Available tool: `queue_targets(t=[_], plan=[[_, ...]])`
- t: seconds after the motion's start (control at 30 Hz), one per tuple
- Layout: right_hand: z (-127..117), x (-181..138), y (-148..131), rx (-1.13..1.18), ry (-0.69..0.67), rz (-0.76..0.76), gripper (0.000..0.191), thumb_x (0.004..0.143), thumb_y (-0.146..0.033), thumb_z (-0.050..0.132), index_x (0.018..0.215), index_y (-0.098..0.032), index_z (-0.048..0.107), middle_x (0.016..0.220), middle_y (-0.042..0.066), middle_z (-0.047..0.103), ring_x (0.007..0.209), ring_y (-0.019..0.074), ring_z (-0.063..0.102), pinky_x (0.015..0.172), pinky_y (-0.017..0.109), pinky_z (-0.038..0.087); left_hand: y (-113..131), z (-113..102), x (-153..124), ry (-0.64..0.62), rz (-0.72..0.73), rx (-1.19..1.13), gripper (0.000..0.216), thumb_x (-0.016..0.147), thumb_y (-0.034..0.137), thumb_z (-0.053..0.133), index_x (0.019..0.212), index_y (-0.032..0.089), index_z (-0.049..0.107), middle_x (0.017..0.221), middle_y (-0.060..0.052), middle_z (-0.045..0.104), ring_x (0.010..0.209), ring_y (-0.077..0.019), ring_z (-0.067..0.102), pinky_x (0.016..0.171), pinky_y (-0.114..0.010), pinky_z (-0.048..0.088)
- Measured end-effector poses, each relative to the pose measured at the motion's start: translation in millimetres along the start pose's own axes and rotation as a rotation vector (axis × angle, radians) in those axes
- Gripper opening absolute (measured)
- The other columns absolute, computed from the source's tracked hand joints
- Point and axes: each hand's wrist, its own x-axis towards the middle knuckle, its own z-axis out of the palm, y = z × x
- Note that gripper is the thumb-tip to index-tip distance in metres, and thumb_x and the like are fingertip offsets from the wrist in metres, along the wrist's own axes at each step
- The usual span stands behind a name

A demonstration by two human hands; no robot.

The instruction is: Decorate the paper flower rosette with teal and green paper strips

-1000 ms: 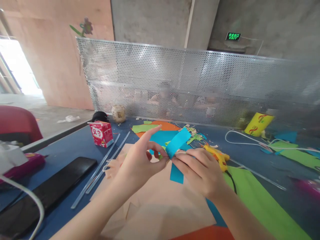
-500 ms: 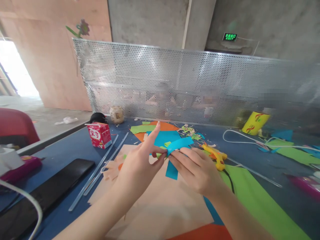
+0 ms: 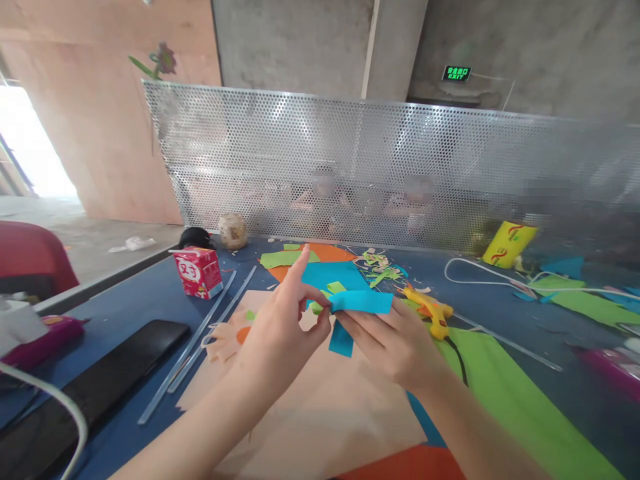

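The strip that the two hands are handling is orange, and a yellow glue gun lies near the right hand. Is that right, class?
Not quite: the strip is blue, not orange, as the head view shows. The yellow glue gun does lie near the right hand.

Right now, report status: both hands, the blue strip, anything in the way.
Left hand pinched at blue strip; right hand against it. Strip points rightward, free end showing. Yellow glue gun beside right hand, nothing visibly blocking.

The bare right hand (image 3: 400,340) partly hides the bright-blue paper strip (image 3: 364,302); the left edge crops a flat black slab (image 3: 107,377); people (image 3: 323,190) behind perforated metal (image 3: 250,143) are blurred.
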Motion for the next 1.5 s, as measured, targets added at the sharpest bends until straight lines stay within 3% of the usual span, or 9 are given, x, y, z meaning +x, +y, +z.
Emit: queue_targets(t=[0.23,0.57,0.77,0.9,1.03,1.13,1.27,1.4,1.5], plan=[[1,-1,2,-0.002,-0.017,0.011,0.018,0.078,-0.007,0.05,0.09,-0.009,0.063,0.086,0.005,0.068,0.08,0.0182,0.056,0.062,0.032,0.044,0,-1,5,-0.044,-0.151,-0.172,0.059,0.066,0.011,0.049,0.122,0.019,0.034,0.072,0.001,0.059,0.052,-0.0087,0.042,0.053,-0.025,0.043],[2,-4,3,0.0,-0.041,0.029,0.019,0.078,-0.007,0.051,0.094,-0.011,0.061,0.092,0.005,0.066,0.083,0.0174,0.055,0.064,0.032,0.043,-11,-10,15,-0.22,-0.472,-0.746,0.052,0.066,0.019,0.059,0.115,0.013,0.043,0.069,-0.001,0.057,0.05,-0.0068,0.043,0.043,-0.02,0.033],[1,-3,5,0.005,-0.036,0.031,0.021,0.077,-0.006,0.052,0.095,-0.011,0.061,0.092,0.005,0.067,0.081,0.0168,0.055,0.064,0.031,0.044,-11,-17,17,-0.24,-0.569,-0.952,0.048,0.067,0.019,0.062,0.112,0.013,0.048,0.067,0.0,0.051,0.049,-0.0052,0.038,0.042,-0.02,0.03],[3,-5,5,0.018,-0.021,0.067,0.02,0.077,-0.006,0.051,0.094,-0.011,0.061,0.089,0.005,0.067,0.08,0.0167,0.055,0.066,0.031,0.045,-14,-27,20,-0.259,-0.597,-1.077,0.027,0.068,0.018,0.057,0.095,0.015,0.061,0.061,0.0,0.046,0.05,-0.0071,0.037,0.038,-0.019,0.029],[6,-9,5,0.188,-0.03,0.207,0.026,0.079,-0.005,0.044,0.1,-0.014,0.057,0.095,0.005,0.064,0.086,0.0174,0.053,0.072,0.034,0.046,-15,-36,22,-0.286,-0.63,-1.209,0.02,0.069,0.02,0.054,0.085,0.015,0.065,0.061,-0.002,0.046,0.049,-0.0068,0.038,0.035,-0.017,0.029],[5,-10,5,0.415,-0.02,0.345,0.027,0.078,-0.005,0.042,0.099,-0.016,0.056,0.096,0.004,0.063,0.088,0.0167,0.053,0.077,0.035,0.046,-12,-37,24,-0.166,-0.532,-1.177,0.029,0.07,0.017,0.054,0.099,0.016,0.06,0.069,-0.003,0.053,0.058,-0.0089,0.047,0.043,-0.018,0.038],[3,-7,4,0.591,-0.008,0.448,0.032,0.072,0.001,0.046,0.095,-0.019,0.056,0.091,0.002,0.063,0.085,0.0154,0.054,0.076,0.034,0.047,-6,-31,19,-0.014,-0.191,-0.82,0.05,0.071,0.022,0.057,0.119,0.017,0.043,0.079,-0.005,0.06,0.071,-0.0156,0.055,0.058,-0.028,0.045],[5,-5,3,0.644,-0.016,0.48,0.036,0.069,0.003,0.047,0.095,-0.019,0.057,0.087,0.002,0.063,0.082,0.0154,0.054,0.072,0.033,0.048,-5,-24,11,0.021,0.13,-0.346,0.069,0.061,0.023,0.068,0.123,0.022,0.036,0.084,-0.004,0.061,0.083,-0.0189,0.057,0.069,-0.03,0.045],[6,-6,3,0.628,-0.028,0.446,0.037,0.068,0.004,0.047,0.095,-0.018,0.057,0.089,0.002,0.064,0.084,0.0157,0.053,0.074,0.033,0.047,-7,-19,8,0.0,0.192,-0.113,0.063,0.066,0.022,0.064,0.122,0.024,0.035,0.088,-0.003,0.061,0.081,-0.0164,0.056,0.072,-0.031,0.044]])
